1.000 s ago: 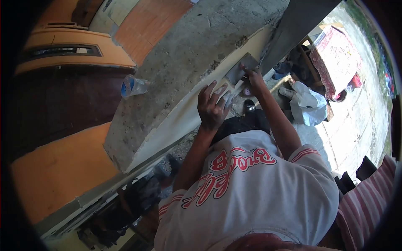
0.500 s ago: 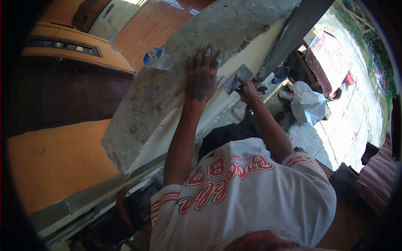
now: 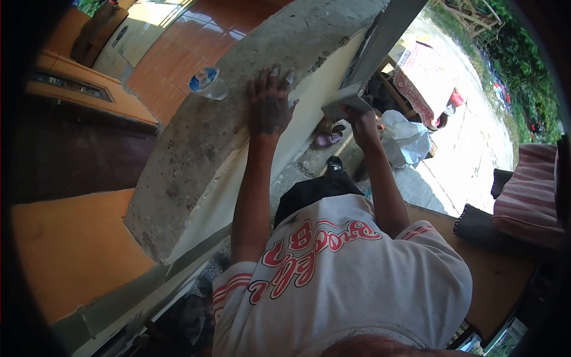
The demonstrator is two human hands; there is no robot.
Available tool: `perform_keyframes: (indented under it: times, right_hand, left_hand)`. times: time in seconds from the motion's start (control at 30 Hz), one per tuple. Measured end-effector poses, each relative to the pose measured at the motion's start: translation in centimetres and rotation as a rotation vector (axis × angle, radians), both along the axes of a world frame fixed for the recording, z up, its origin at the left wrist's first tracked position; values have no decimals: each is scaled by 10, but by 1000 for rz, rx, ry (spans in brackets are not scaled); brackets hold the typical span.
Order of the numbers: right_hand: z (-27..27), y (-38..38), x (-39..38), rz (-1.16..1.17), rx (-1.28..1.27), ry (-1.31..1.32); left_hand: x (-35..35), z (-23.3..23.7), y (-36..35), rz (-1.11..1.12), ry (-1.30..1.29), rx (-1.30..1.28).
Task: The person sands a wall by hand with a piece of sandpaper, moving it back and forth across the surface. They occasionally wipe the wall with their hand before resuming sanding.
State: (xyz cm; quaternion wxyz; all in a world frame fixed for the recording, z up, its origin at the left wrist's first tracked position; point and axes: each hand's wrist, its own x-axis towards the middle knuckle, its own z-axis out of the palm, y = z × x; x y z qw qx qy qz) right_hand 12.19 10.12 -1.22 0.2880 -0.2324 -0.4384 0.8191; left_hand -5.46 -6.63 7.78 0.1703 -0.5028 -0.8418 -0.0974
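My left hand (image 3: 270, 104) lies spread on the rough concrete ledge (image 3: 178, 154), its fingertips marked with pale smears. In my right hand (image 3: 363, 122) is a flat grey metal blade (image 3: 348, 102), held near the cream side face (image 3: 315, 89) of the ledge, close to a dark upright post. The blade is tilted, and whether it touches the face cannot be made out. Left of my left hand stands a clear plastic cup (image 3: 208, 83) with a blue and white lid.
A grey post (image 3: 380, 41) rises beyond the ledge. On the ground lie a purple shoe (image 3: 328, 139) and a white sack (image 3: 405, 140). A patterned cloth (image 3: 425, 80) covers a table. A striped cloth (image 3: 529, 190) hangs at the right.
The view has shifted, so the ledge and cup appear further left. My right hand has drawn the blade slightly away from the side face and turned it. My left hand stays spread on the ledge.
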Motion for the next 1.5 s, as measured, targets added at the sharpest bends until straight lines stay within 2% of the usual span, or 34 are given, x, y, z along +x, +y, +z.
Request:
perform_keyframes:
  times: [0.07, 0.1, 0.13, 0.23, 0.27, 0.33, 0.4, 0.47, 0.5, 0.53, 0.6, 0.63, 0.73, 0.77, 0.8, 0.87, 0.93, 1.0, 1.07, 1.13, 1.2, 1.27, 1.3, 1.33, 1.4, 1.43, 1.5]
  right_hand:
    - [-16, 21, -3, -102, 256, -313]
    - [-23, 27, -10, -246, 301, -257]
    - [-26, 38, -18, -242, 294, -247]
    - [-28, 78, -48, -394, 645, -370]
    - [-25, 91, -60, -389, 639, -364]
    - [-21, 115, -81, -544, 819, -550]
    - [-13, 119, -95, -531, 843, -484]
    - [6, 102, -101, -587, 656, -470]
    - [7, 96, -106, -502, 606, -520]
    - [-1, 91, -111, -484, 597, -513]
    - [-23, 84, -120, -604, 702, -202]
    - [-31, 85, -120, -533, 710, -296]
    - [-54, 94, -128, -549, 686, -301]
    - [-74, 101, -136, -494, 494, -233]
    - [-70, 107, -136, -477, 496, -232]
    - [-43, 115, -138, -376, -101, -177]
    - [-23, 121, -137, -388, -67, -108]
    - [-5, 127, -129, -454, 513, -227]
    - [-3, 130, -129, -397, 492, -185]
    - [-13, 131, -138, -351, 457, -132]
    - [-51, 119, -146, -386, 294, 30]
    - [-43, 91, -135, -326, -33, 74]
    - [-81, 96, -140, -146, -249, -15]
    - [-99, 101, -139, 164, -458, -52]
    - [-215, 123, -164, 690, 1083, 93]
    - [-204, 117, -166, 706, 1093, 110]
    - [-179, 112, -159, 766, -19, 430]
  left_hand:
    - [0, 1, 2, 14, 14, -56]
    - [0, 2, 3, 19, 22, -61]
    - [3, 4, 4, 34, 31, -95]
    - [6, 8, 9, 58, 44, -153]
    - [7, 10, 11, 62, 36, -170]
    - [9, 12, 15, 74, 19, -176]
    - [10, 15, 18, 102, 10, -187]
    - [10, 14, 21, 106, -44, -179]
    - [10, 13, 22, 127, -40, -191]
    - [10, 13, 23, 127, -50, -186]
    - [11, 14, 25, 138, -59, -186]
    - [12, 14, 27, 148, -74, -182]
    - [11, 15, 33, 176, -93, -171]
    - [14, 13, 33, 194, -98, -175]
    - [19, 12, 33, 210, -103, -175]
    - [18, 14, 34, 224, -45, -154]
    - [13, 11, 34, 243, -28, -156]
    - [16, 3, 32, 299, -44, -145]
    - [16, 7, 33, 241, -8, -61]
    - [18, 11, 34, 314, 10, -84]
    - [17, 8, 32, 265, 16, -42]
    - [16, 4, 31, 322, 25, -47]
    - [16, 2, 31, 304, 24, -20]
    - [18, 1, 27, 284, 24, 7]
    - [20, 2, 26, 318, -2, 8]
    - [19, 3, 25, 301, -38, 15]
    - [16, 4, 22, 328, -17, -29]
